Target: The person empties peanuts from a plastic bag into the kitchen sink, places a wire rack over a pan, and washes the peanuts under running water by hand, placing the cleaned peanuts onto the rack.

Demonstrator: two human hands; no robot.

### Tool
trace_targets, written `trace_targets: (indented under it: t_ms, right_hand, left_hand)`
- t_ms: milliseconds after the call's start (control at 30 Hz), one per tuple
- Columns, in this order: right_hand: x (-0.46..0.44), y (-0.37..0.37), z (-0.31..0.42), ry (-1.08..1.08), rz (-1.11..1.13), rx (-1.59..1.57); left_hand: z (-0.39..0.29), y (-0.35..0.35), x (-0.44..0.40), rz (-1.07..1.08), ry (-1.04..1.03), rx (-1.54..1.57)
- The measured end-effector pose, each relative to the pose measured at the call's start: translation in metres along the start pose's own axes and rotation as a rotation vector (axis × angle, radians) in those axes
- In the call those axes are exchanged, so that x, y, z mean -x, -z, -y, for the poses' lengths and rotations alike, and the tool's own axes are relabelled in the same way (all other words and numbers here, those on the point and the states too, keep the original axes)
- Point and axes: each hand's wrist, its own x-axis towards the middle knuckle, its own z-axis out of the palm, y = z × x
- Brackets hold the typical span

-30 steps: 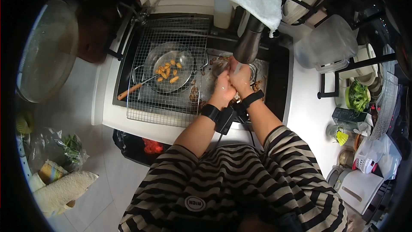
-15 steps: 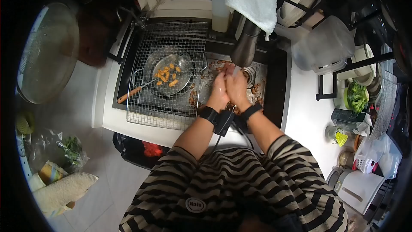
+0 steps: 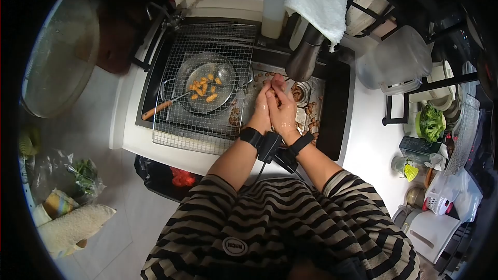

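Beneath a dark metal faucet [image 3: 306, 57], my left hand [image 3: 263, 108] and my right hand [image 3: 283, 114] are cupped against each other, fingers bent inward. Both are wet, and water runs onto them. Small brownish bits show between the palms, too covered to name. Around the hands, many small brown pieces [image 3: 311, 109], nut-like in look, are scattered over the steel sink floor [image 3: 254, 98]. The round drain [image 3: 300, 93] to the right of my fingers holds more of them.
Left of my hands a wire rack [image 3: 202, 137] spans the sink. A round pan or strainer [image 3: 223, 72] there holds orange-yellow pieces [image 3: 199, 91]. White cloth [image 3: 321, 0] drapes the faucet; a bottle [image 3: 275, 10] stands behind. Broccoli [image 3: 430, 122] and a plastic container [image 3: 397, 57] are right.
My hands stay together under the faucet; the right hand has turned slightly and its fingers have shifted upward. The whole view has shifted a little.
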Motion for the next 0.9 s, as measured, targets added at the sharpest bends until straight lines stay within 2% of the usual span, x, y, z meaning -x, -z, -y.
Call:
trace_targets:
  t_ms: [67, 100, 200, 333, 367, 500, 633, 867, 900]
  right_hand:
    - [0.0, 0.001, 0.0, 0.033, 0.054, 0.036]
    - [-0.008, 0.0, -0.009, 0.05, 0.044, 0.026]
    - [-0.027, 0.006, -0.01, -0.415, 0.19, -0.075]
    - [-0.024, -0.001, -0.017, -0.747, 0.037, -0.52]
    - [-0.015, -0.004, -0.019, -0.791, 0.035, -0.762]
    - [0.001, 0.011, -0.01, -0.837, 0.043, -1.225]
    - [-0.006, 0.018, -0.012, -0.992, -0.041, -1.418]
    - [-0.006, 0.017, -0.02, -0.968, -0.074, -1.526]
    - [-0.011, 0.019, -0.009, -0.96, -0.091, -1.526]
  left_hand:
    - [0.006, -0.003, 0.003, -0.022, -0.078, -0.012]
    - [0.01, -0.007, 0.005, -0.067, -0.029, 0.047]
    - [0.015, -0.016, 0.01, -0.167, 0.084, 0.166]
    - [0.011, -0.018, 0.008, -0.191, 0.074, 0.192]
    - [0.009, -0.009, 0.002, -0.172, 0.043, 0.206]
    - [-0.005, -0.013, 0.005, -0.087, -0.036, 0.213]
    - [-0.01, -0.024, 0.01, 0.005, -0.084, 0.236]
    - [-0.01, -0.026, 0.014, 0.099, -0.132, 0.312]
    - [-0.009, -0.027, 0.014, 0.057, -0.141, 0.315]
